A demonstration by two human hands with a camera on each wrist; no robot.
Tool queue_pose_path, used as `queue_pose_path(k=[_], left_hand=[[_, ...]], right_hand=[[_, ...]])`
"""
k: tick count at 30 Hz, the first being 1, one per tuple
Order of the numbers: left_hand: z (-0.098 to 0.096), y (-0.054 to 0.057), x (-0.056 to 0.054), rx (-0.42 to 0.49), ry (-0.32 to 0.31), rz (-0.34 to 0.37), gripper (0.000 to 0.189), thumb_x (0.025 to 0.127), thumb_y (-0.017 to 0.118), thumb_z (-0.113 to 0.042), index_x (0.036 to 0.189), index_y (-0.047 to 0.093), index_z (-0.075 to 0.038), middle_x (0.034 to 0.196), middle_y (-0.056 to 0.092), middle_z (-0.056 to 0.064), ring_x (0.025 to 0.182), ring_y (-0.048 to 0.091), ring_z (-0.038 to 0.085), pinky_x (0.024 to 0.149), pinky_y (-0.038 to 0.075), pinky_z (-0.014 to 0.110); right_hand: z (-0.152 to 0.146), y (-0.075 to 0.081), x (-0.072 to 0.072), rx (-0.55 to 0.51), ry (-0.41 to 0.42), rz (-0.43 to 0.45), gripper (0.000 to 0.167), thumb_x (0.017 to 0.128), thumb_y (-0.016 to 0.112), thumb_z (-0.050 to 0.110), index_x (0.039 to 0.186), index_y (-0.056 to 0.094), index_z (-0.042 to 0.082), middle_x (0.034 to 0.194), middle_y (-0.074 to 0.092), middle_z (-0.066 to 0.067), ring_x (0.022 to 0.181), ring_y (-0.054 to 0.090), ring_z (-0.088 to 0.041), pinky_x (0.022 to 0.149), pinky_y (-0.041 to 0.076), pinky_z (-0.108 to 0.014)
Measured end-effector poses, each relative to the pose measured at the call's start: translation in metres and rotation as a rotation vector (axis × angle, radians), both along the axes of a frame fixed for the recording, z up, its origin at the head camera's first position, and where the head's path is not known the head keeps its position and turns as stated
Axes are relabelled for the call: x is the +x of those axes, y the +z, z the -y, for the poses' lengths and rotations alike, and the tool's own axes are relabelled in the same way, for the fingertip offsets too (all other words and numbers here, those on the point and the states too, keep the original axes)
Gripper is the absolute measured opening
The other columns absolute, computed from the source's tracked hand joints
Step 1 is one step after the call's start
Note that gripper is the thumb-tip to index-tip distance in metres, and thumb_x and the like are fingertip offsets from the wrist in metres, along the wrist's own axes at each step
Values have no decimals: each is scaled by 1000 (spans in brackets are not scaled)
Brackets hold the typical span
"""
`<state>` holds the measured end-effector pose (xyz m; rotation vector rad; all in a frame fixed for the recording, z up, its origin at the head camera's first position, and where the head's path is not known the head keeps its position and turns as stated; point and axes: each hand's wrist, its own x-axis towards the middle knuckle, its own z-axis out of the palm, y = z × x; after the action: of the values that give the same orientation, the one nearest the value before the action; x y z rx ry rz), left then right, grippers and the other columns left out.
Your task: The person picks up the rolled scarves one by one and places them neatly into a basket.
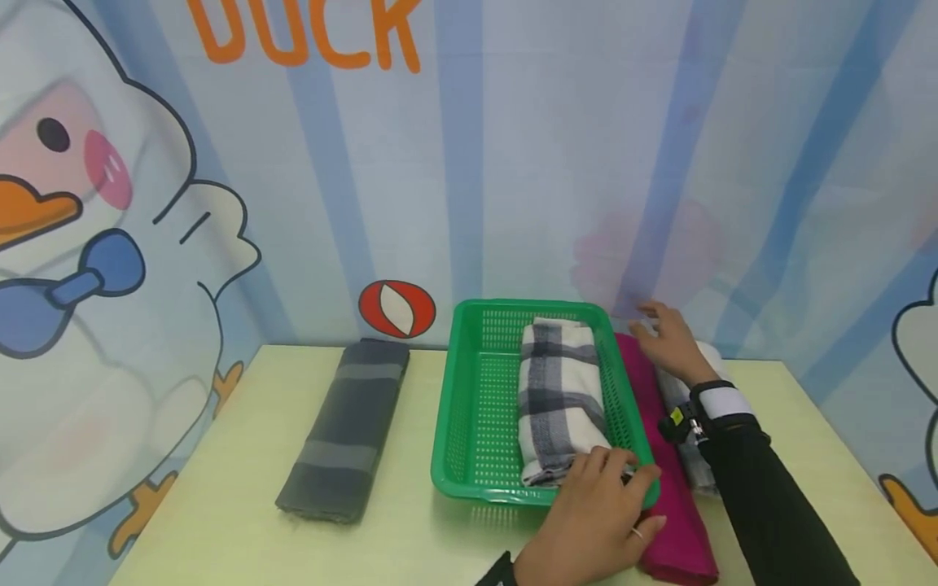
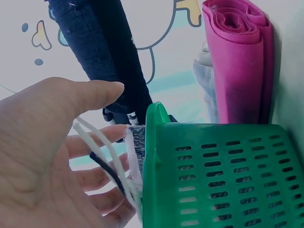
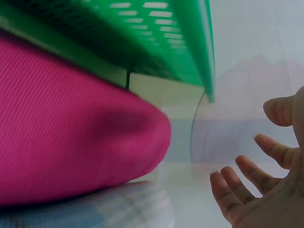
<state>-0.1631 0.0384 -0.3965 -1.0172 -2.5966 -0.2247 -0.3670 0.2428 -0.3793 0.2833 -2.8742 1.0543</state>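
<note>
A folded white-and-grey plaid scarf (image 1: 560, 382) lies lengthwise in the right half of a green perforated basket (image 1: 528, 304). My left hand (image 1: 593, 517) is at the basket's near right corner, fingers over the scarf's near end. In the left wrist view, the thumb stands apart from the loosely bent fingers, and white and dark fringe strands (image 2: 113, 161) hang by that hand. My right hand (image 1: 670, 346), holding nothing, hovers with spread fingers near the far end of a rolled magenta cloth (image 1: 681, 521), beside the basket's right wall.
A folded dark grey cloth (image 1: 348, 431) with lighter bands lies left of the basket. A pale checked cloth (image 3: 99, 209) lies right of the magenta one, partly hidden by my right arm. Behind the pale yellow table (image 1: 212, 505) hangs a printed duck backdrop (image 1: 542, 146).
</note>
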Motion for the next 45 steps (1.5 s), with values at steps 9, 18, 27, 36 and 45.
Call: queue_pose_path(k=[9,18,27,36,45], left_hand=[[1,1,-1,1,-14,22,45,100,51,-52,135,58,-26,128,56,-6,114,53,9,96,47,26],[-4,3,2,-25,-82,48,43,102,45,-51,138,55,-29,129,56,-8,116,55,6,96,47,20],[-6,1,5,-64,-76,-66,43,103,44,-51,142,50,-36,127,58,-6,113,56,7,94,47,23],[-13,2,8,-107,-66,-101,50,100,46,-55,143,50,-29,126,57,-7,111,55,5,92,50,16],[-21,1,9,-207,-56,114,51,101,40,-61,146,43,-38,133,51,-13,116,52,2,82,52,14]], right_hand=[[-15,-15,3,-5,-21,64,61,107,36,33,151,25,-9,147,27,-43,129,39,-58,100,41,-66],[-20,-32,4,-4,-42,156,64,107,37,33,152,19,-10,148,24,-45,134,31,-60,102,38,-67],[-14,-37,4,14,-22,203,65,107,39,29,151,15,-12,148,24,-47,137,28,-59,107,35,-66],[-16,-50,-1,-39,34,228,75,105,40,39,150,13,-14,144,28,-48,132,35,-59,104,39,-64],[-16,-63,-2,-17,44,199,73,103,47,31,148,16,-17,141,32,-48,129,39,-60,101,42,-63]])
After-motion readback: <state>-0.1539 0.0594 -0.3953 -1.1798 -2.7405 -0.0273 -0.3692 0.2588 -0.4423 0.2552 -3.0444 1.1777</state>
